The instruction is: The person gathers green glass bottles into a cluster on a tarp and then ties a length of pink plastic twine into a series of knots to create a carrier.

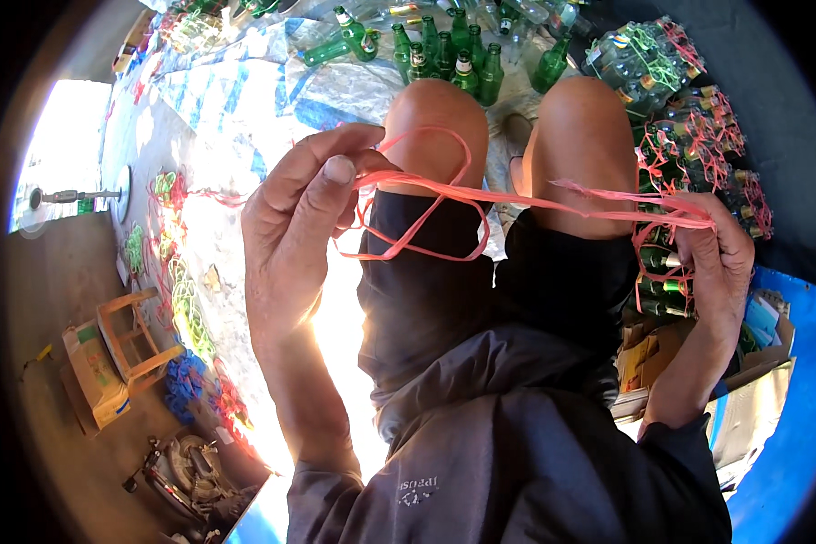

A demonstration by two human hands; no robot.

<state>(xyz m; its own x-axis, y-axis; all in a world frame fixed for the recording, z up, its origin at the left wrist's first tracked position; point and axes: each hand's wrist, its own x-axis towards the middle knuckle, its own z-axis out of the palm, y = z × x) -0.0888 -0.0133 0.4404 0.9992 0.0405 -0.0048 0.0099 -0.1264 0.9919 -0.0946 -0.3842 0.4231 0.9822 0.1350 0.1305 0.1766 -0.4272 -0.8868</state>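
A pink plastic twine (517, 199) is stretched between my two hands above my knees. My left hand (304, 195) pinches it between thumb and fingers, and loose loops of the twine hang beside those fingertips. At the other end my right hand (716, 254) is closed round the strands, with short loose ends near its fingers. Beyond my knees several green glass bottles (444, 53) stand upright in a group. Bundles of bottles (694, 136) tied with pink twine lie close to my right hand.
A white and blue sheet (236, 82) covers the ground ahead. Piles of coloured twine (177, 245) lie at the left, near a wooden stool (136, 335) and a cardboard box (95, 376). Metal machinery (190, 476) sits at lower left. An open carton (752, 399) stands at right.
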